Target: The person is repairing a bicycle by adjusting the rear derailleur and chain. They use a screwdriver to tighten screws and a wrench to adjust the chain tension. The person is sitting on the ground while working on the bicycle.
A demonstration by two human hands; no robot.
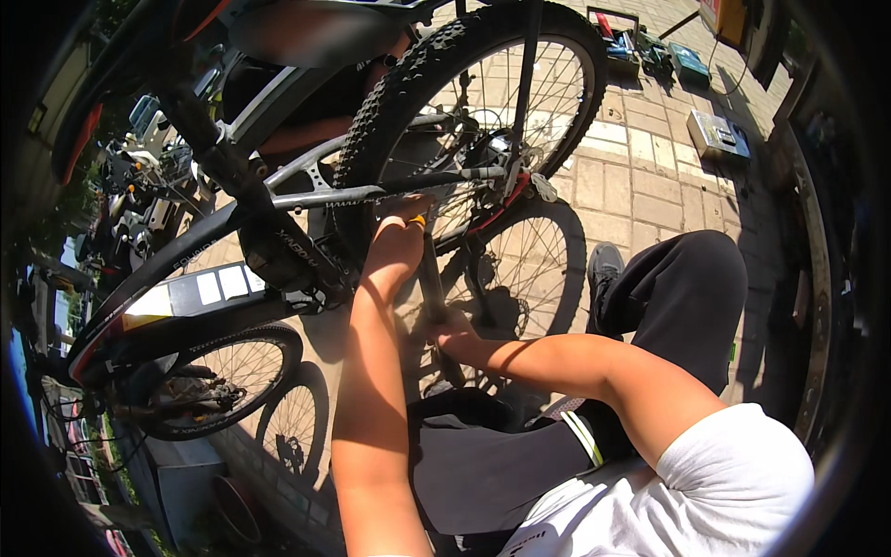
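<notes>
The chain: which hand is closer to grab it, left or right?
Left, probably. The left hand is up against the frame, right under the chain. The right hand sits lower, gripping the tool handle.

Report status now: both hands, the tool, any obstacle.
Left hand grips tool top at chain. Right hand grips long tool lower. Rear wheel close behind.

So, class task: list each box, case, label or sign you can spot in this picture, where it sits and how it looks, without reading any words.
Grey flat box: on the paving, upper right, rectangular, with a small coloured panel on its lid.
Green case: on the paving near the top right, small, rectangular.
Open toolbox: top edge, dark, with red parts inside.
White label panels: on the black bicycle frame, left of centre, rectangular patches beside a yellow one.
</notes>
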